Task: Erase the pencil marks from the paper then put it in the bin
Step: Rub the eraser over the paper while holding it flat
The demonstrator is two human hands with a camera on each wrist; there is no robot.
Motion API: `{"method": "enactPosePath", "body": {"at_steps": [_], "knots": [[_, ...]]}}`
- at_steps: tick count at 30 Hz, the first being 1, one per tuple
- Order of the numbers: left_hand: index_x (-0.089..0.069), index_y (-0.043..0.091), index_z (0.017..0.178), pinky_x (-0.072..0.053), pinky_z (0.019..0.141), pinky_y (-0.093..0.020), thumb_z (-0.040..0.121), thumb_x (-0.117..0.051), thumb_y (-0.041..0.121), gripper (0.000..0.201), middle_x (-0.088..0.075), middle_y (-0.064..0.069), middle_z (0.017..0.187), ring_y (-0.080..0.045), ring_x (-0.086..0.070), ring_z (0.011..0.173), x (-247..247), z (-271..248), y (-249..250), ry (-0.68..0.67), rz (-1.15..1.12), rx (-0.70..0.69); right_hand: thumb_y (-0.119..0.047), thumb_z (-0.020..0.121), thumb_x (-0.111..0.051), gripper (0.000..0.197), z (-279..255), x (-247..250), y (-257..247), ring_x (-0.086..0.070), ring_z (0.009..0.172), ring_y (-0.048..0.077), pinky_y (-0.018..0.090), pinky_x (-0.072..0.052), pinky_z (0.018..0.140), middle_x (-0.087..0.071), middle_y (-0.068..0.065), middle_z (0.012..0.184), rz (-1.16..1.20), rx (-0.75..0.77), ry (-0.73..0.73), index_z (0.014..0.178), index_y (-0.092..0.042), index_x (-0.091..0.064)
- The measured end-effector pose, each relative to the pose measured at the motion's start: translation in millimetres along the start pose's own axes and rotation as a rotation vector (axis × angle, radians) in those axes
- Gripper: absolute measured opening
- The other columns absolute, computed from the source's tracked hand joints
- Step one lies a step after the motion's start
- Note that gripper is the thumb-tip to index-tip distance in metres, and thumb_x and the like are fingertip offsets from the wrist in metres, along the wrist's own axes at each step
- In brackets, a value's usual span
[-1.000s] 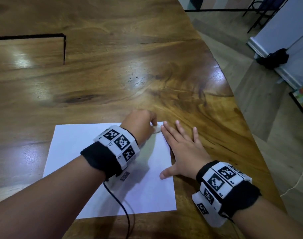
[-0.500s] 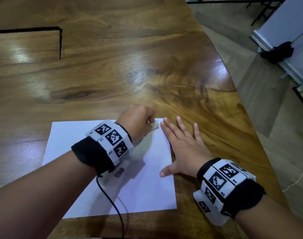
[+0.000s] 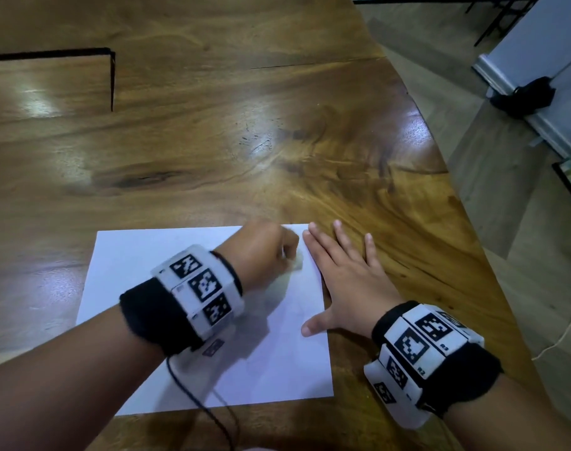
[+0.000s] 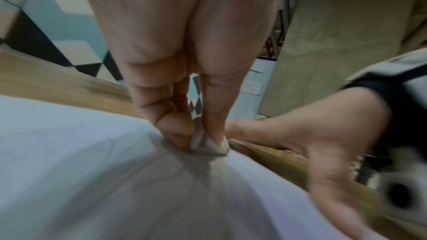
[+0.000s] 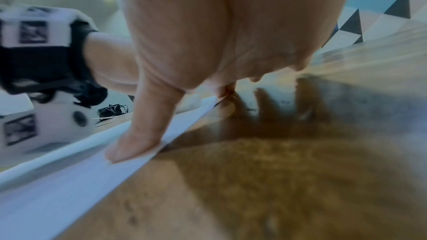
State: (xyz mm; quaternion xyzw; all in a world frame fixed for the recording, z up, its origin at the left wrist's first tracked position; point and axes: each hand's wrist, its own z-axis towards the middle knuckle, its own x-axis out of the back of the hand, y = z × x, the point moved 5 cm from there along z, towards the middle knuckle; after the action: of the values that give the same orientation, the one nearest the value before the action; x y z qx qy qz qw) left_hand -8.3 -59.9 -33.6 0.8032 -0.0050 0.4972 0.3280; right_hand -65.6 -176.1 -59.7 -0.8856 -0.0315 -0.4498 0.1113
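A white sheet of paper [image 3: 154, 281] lies flat on the wooden table [image 3: 212, 141] near its front edge. My left hand [image 3: 271, 252] pinches a small whitish eraser [image 3: 298, 262] between thumb and fingers and presses it onto the paper near the far right corner; the left wrist view shows the eraser [image 4: 209, 143] squeezed against the sheet [image 4: 69, 152]. My right hand [image 3: 342, 275] lies flat with fingers spread across the paper's right edge, thumb [image 5: 136, 145] on the sheet [image 5: 69, 180]. Pencil marks are too faint to make out. No bin is in view.
The table's curved right edge [image 3: 440, 164] drops to a tiled floor. A black bag [image 3: 525, 96] sits on the floor by a white wall at far right. A dark rectangular seam [image 3: 111, 79] marks the tabletop at far left. A thin black cable [image 3: 193, 398] trails from my left wrist.
My left hand with the eraser has slid a little back and forth on the paper near its far right corner. The right hand has stayed flat on the paper's edge.
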Motion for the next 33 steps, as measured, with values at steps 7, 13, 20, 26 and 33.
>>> {"method": "enactPosePath", "body": {"at_steps": [7, 13, 20, 26, 33], "knots": [[-0.066, 0.012, 0.089, -0.044, 0.071, -0.024, 0.08, -0.057, 0.012, 0.013, -0.068, -0.006, 0.083, -0.023, -0.062, 0.084, 6, 10, -4, 0.032, 0.011, 0.069, -0.07, 0.06, -0.071, 0.137, 0, 0, 0, 0.043, 0.132, 0.014, 0.051, 0.024, 0.11, 0.04, -0.017, 0.147, 0.007, -0.006, -0.009, 0.146, -0.028, 0.028], [-0.063, 0.017, 0.076, -0.033, 0.066, -0.02, 0.08, -0.058, 0.015, 0.007, -0.06, 0.001, 0.074, -0.014, -0.049, 0.071, -3, -4, 4, -0.071, 0.042, -0.004, -0.071, 0.059, -0.07, 0.138, 1, -2, 1, 0.044, 0.132, 0.015, 0.051, 0.024, 0.11, 0.04, -0.018, 0.147, 0.0, -0.006, -0.017, 0.145, -0.028, 0.03], [-0.065, 0.013, 0.087, -0.039, 0.065, -0.022, 0.08, -0.057, 0.012, 0.011, -0.068, -0.005, 0.084, -0.02, -0.059, 0.079, 8, 16, -3, 0.051, 0.01, 0.082, -0.071, 0.06, -0.07, 0.138, 2, -2, 1, 0.045, 0.13, 0.016, 0.051, 0.024, 0.11, 0.046, -0.018, 0.14, -0.003, -0.008, -0.023, 0.144, -0.028, 0.032], [-0.061, 0.015, 0.078, -0.028, 0.064, -0.022, 0.082, -0.055, 0.017, 0.007, -0.047, 0.004, 0.067, -0.016, -0.043, 0.071, -12, -6, 7, -0.068, 0.092, -0.096, -0.072, 0.06, -0.069, 0.137, 1, -2, 1, 0.043, 0.133, 0.016, 0.052, 0.022, 0.111, 0.04, -0.016, 0.148, -0.01, -0.003, -0.012, 0.145, -0.027, 0.029], [-0.066, 0.017, 0.092, -0.04, 0.061, -0.021, 0.075, -0.065, 0.019, 0.017, -0.065, 0.004, 0.068, -0.01, -0.051, 0.058, 7, -7, -11, -0.156, -0.056, 0.028, -0.07, 0.061, -0.07, 0.137, 1, 1, -1, 0.043, 0.133, 0.018, 0.052, 0.022, 0.111, 0.036, -0.013, 0.151, -0.029, -0.003, -0.009, 0.147, -0.025, 0.027]]}}
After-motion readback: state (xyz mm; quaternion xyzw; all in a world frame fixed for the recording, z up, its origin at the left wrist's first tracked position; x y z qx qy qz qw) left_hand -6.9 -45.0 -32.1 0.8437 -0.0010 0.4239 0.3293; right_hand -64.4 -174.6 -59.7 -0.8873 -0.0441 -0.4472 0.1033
